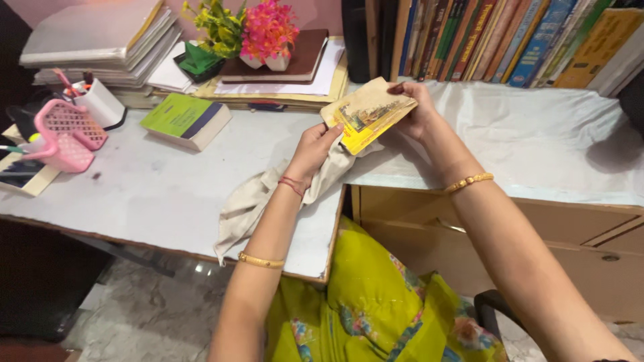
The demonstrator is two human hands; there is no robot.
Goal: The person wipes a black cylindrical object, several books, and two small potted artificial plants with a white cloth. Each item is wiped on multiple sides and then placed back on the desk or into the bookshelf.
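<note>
Book (367, 112), small and yellow, is lifted off the counter (168, 194); right hand (417, 114) fingers grip its far edge; left hand (314, 149) presses a beige cloth (251, 201) against its near corner; wiping seems underway, unfinished.

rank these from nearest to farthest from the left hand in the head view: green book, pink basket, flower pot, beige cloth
1. Beige cloth: the left hand is gripping it, right beneath the small book.
2. Flower pot: behind the hand, slightly to its left, on a brown book.
3. Green book: to the left on the desk; too close to the pot to rank firmly.
4. Pink basket: far left edge of the desk.
</note>
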